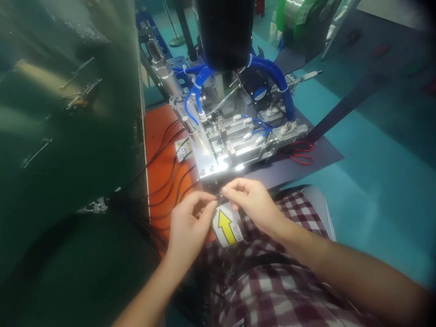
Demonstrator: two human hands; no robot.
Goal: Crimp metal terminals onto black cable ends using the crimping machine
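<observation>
In the head view, my left hand point(190, 222) is closed in a pinch, thumb against fingertips, just in front of the metal machine point(235, 141). My right hand point(254, 202) pinches close beside it, with a tiny shiny bit at its fingertips. What either hand holds is too small and blurred to name. Below the fingertips is a white label with a yellow arrow point(227, 225). Several thin black cables point(175, 181) run across the orange surface point(158, 136) to the left of my hands.
A green worktop point(85, 190) fills the left side, bearing a cluster of small metal pieces point(98, 205) at cable ends. Blue air hoses point(272, 72) arch over the machine. A green-rimmed wire spool point(294, 13) stands behind. Red-handled scissors point(301, 153) lie at the right.
</observation>
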